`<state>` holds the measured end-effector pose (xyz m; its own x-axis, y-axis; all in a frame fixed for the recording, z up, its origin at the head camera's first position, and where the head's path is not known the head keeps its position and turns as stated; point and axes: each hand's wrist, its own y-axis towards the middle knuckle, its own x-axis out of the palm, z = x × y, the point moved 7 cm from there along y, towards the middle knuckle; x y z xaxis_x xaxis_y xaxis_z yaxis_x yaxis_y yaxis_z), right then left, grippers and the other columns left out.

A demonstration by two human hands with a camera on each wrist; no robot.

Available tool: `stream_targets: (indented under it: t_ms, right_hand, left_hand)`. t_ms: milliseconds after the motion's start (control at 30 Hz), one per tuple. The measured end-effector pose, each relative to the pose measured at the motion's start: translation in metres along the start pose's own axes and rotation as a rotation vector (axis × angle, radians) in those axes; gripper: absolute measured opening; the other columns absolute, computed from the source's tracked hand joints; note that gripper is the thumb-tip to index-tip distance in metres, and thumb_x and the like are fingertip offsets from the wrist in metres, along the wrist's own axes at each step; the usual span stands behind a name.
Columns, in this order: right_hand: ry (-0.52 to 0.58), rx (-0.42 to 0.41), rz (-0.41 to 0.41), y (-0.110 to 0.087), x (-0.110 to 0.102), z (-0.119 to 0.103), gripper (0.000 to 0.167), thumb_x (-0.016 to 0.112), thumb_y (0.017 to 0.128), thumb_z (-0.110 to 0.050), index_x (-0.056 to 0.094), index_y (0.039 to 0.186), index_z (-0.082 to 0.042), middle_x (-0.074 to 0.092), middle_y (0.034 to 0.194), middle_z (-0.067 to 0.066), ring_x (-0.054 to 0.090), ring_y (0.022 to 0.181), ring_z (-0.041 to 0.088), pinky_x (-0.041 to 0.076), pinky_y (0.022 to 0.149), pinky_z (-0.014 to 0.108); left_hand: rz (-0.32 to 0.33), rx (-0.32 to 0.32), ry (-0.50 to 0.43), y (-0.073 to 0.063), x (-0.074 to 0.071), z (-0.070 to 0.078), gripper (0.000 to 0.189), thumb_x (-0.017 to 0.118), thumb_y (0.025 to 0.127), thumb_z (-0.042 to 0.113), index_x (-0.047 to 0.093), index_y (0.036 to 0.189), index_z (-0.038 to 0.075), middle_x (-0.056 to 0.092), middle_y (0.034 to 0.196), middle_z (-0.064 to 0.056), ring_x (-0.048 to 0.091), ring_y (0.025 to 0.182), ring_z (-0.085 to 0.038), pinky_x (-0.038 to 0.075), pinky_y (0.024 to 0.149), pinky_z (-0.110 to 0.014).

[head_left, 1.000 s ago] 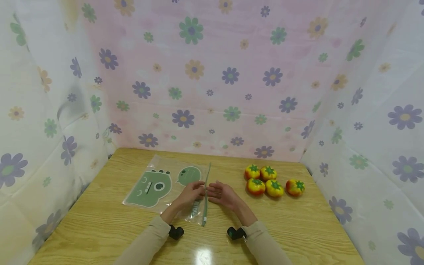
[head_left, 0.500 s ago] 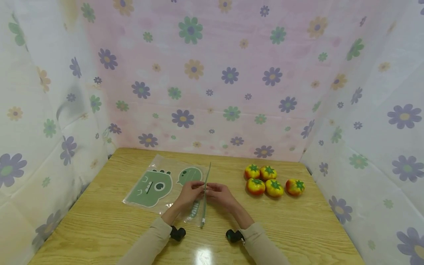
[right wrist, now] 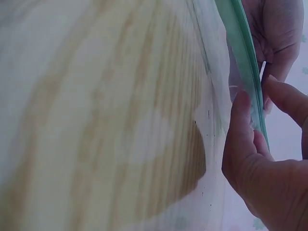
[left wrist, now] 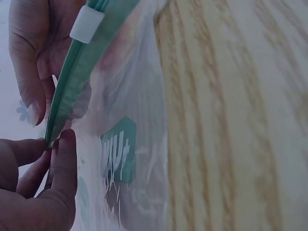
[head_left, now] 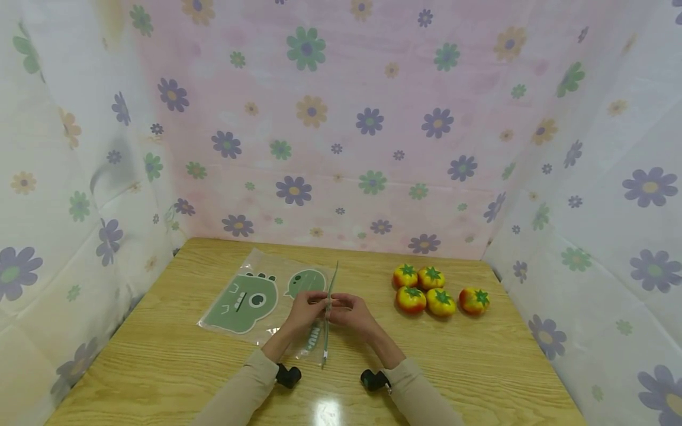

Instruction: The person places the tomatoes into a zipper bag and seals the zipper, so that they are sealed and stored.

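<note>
A clear zip bag (head_left: 281,266) printed with green cartoon monsters lies on the table, its green zip strip (head_left: 326,337) raised on edge along the right side. My left hand (head_left: 302,312) pinches this strip near its middle between thumb and fingers, as the left wrist view shows. From the other side my right hand (head_left: 356,315) holds the same strip; in the right wrist view its thumb (right wrist: 288,98) and fingers (right wrist: 240,115) lie on either side of it. A white slider (left wrist: 86,24) sits on the strip near its close end.
Several yellow-red, tomato-like fruits (head_left: 411,300) with green leafy tops stand on the wooden table (head_left: 479,355) at the right. Flower-printed cloth (head_left: 341,118) hangs behind the table and on both sides. Black wrist devices (head_left: 288,376) are worn at both cuffs.
My right hand has moved left onto the zip strip, its spread fingers closing in on it. The strip's near end has tipped up and shifted slightly left. The fruits have stayed put.
</note>
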<state>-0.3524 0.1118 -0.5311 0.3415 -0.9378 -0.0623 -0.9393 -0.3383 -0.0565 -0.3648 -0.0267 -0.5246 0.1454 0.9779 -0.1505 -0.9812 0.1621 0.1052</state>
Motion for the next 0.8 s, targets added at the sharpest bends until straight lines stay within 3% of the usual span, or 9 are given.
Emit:
stream_targets:
  t_ms: [267,433,600,800]
  right_hand:
    - [-0.02,-0.011,0.031,0.0,0.0,0.0,0.058,0.073,0.089,0.001,0.048,0.141,0.011,0.051,0.134,0.031,0.064,0.115,0.032,0.058,0.087,0.027]
    - [-0.016,-0.015,0.024,0.0,-0.001,-0.002,0.057,0.07,0.09,0.002,0.048,0.141,0.011,0.052,0.134,0.032,0.065,0.113,0.032,0.058,0.087,0.028]
    - [-0.019,-0.035,0.018,0.0,0.001,-0.004,0.057,0.07,0.088,0.003,0.048,0.14,0.012,0.056,0.129,0.031,0.068,0.108,0.029,0.059,0.085,0.029]
    - [-0.017,-0.062,0.057,0.001,0.004,-0.011,0.047,0.065,0.092,0.001,0.053,0.135,0.014,0.062,0.119,0.026,0.068,0.094,0.017,0.062,0.082,0.035]
  left_hand:
    - [0.01,0.018,-0.015,0.001,-0.001,0.001,0.023,0.061,0.099,0.0,0.067,0.114,-0.017,0.071,0.106,-0.03,0.07,0.095,-0.029,0.059,0.077,-0.029]
    - [0.03,0.029,-0.015,-0.005,-0.002,0.013,0.022,0.059,0.097,-0.006,0.065,0.112,-0.021,0.068,0.105,-0.035,0.068,0.095,-0.038,0.059,0.078,-0.034]
    - [0.062,0.017,-0.014,0.002,-0.002,0.0,0.021,0.065,0.092,-0.004,0.069,0.11,-0.014,0.072,0.097,-0.025,0.068,0.086,-0.023,0.053,0.069,-0.021]
    - [0.078,-0.003,-0.018,0.003,-0.003,0.003,0.027,0.069,0.086,-0.003,0.07,0.111,-0.012,0.073,0.094,-0.02,0.067,0.082,-0.017,0.055,0.067,-0.023]
